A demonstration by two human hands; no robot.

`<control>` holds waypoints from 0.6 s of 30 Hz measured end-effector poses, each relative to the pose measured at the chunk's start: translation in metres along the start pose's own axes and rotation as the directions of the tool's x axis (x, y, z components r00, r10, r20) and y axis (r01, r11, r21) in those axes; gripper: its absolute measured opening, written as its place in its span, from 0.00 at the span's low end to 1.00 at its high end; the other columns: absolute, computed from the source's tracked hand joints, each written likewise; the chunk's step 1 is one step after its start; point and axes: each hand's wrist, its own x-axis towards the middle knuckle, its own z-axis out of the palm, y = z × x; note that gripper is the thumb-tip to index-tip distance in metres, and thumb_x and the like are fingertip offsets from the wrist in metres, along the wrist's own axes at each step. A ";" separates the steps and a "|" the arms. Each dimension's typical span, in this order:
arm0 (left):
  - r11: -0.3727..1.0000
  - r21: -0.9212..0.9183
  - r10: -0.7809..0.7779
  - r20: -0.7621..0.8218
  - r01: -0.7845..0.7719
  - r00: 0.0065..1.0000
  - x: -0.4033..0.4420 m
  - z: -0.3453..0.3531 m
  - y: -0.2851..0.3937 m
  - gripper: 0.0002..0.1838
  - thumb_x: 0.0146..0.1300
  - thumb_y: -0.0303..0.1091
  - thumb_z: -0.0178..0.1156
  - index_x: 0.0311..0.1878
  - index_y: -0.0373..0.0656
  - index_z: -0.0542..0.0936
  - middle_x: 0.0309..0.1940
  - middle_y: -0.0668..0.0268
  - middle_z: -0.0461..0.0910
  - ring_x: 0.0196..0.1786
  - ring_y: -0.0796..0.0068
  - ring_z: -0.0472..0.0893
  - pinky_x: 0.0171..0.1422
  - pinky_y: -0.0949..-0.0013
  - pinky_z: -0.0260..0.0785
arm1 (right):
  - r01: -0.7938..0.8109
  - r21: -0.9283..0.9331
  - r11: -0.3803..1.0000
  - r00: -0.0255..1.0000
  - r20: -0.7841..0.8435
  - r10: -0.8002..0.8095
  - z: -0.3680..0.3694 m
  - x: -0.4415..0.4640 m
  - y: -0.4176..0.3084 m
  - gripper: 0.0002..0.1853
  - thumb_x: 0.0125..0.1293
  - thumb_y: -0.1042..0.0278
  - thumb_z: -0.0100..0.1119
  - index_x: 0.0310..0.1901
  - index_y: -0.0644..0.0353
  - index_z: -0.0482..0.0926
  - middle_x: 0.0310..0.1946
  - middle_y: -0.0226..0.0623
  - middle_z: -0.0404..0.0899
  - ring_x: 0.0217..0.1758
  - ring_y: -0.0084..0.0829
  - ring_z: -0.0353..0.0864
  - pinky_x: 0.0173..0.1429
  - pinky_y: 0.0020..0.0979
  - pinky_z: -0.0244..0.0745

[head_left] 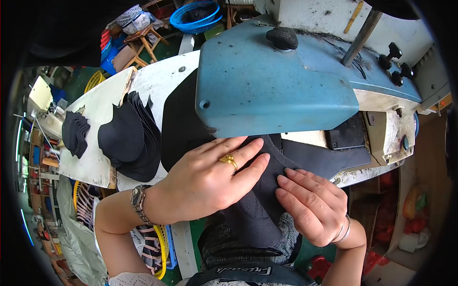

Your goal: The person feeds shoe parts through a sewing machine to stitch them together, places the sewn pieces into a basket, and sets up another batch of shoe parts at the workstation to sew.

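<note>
A black fabric piece [255, 209] with a curved edge lies under the front of a blue-covered machine [276, 81] and droops towards my lap. My left hand [205, 178], with a gold ring and a wristwatch, rests on it just below the cover, fingers stretched out. Some of its fingertips are hidden at the cover's lower edge. My right hand [312, 205], with thin bangles, has its fingers close together on the piece's right edge. Its thumb is hidden, seemingly beneath the fabric. The machine's working point is out of sight behind the cover.
Stacks of cut black pieces [131, 138] lie on the white table [179, 66] at left, with a smaller stack [75, 133] farther out. Black knobs [281, 38] stick up from the machine. Blue baskets [195, 16] and a wooden stool [145, 40] stand behind.
</note>
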 end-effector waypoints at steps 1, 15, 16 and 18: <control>1.000 -0.006 -0.003 -0.002 0.003 1.000 0.001 0.000 -0.001 0.20 0.57 0.26 0.65 0.54 0.39 0.87 0.57 0.54 0.85 0.57 0.53 0.86 0.62 0.56 0.81 | -0.001 -0.004 1.000 1.000 0.002 0.001 0.001 0.001 0.001 0.15 0.48 0.72 0.65 0.39 0.70 0.86 0.40 0.51 0.88 0.45 0.46 0.91 0.49 0.41 0.89; 0.984 -0.134 0.105 -0.114 -0.120 0.988 0.006 0.001 -0.044 0.15 0.56 0.27 0.66 0.47 0.43 0.89 0.44 0.60 0.87 0.45 0.58 0.86 0.49 0.62 0.80 | -0.087 -0.009 0.996 0.985 0.146 0.088 -0.007 0.010 0.009 0.25 0.44 0.71 0.63 0.47 0.72 0.86 0.47 0.50 0.86 0.47 0.43 0.86 0.50 0.40 0.85; 0.980 -0.139 0.123 -0.115 -0.139 0.986 0.006 0.000 -0.048 0.15 0.56 0.26 0.65 0.48 0.43 0.89 0.43 0.59 0.87 0.45 0.57 0.86 0.49 0.62 0.80 | -0.106 -0.036 0.994 0.978 0.175 0.111 -0.008 0.012 0.009 0.26 0.44 0.71 0.63 0.49 0.72 0.86 0.48 0.49 0.85 0.47 0.42 0.84 0.50 0.39 0.84; 0.973 -0.180 0.129 -0.092 -0.144 0.987 0.008 -0.002 -0.056 0.16 0.56 0.25 0.64 0.48 0.43 0.89 0.44 0.59 0.88 0.46 0.54 0.87 0.52 0.60 0.81 | -0.146 -0.085 0.986 0.959 0.234 0.162 -0.010 0.015 0.008 0.28 0.45 0.71 0.62 0.52 0.71 0.85 0.50 0.47 0.83 0.48 0.41 0.81 0.51 0.39 0.81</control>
